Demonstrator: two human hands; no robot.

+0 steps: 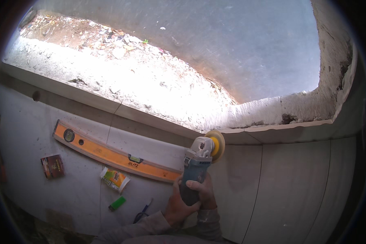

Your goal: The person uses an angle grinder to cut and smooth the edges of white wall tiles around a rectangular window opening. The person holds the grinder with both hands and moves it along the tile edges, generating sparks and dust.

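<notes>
Now both my hands, left and right, clasp the grinder; its axis runs up-frame, disc touching the tile edge at centre.

dark red box on tile | yellow-white sachet below level

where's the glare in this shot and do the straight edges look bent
Head view: sunlight blows out the rubble ledge to near white, while the tiled surface below sits in soft shade; the fisheye bows the orange spirit level and tile joints, and the corners go black; the angle grinder stays sharp.
</notes>
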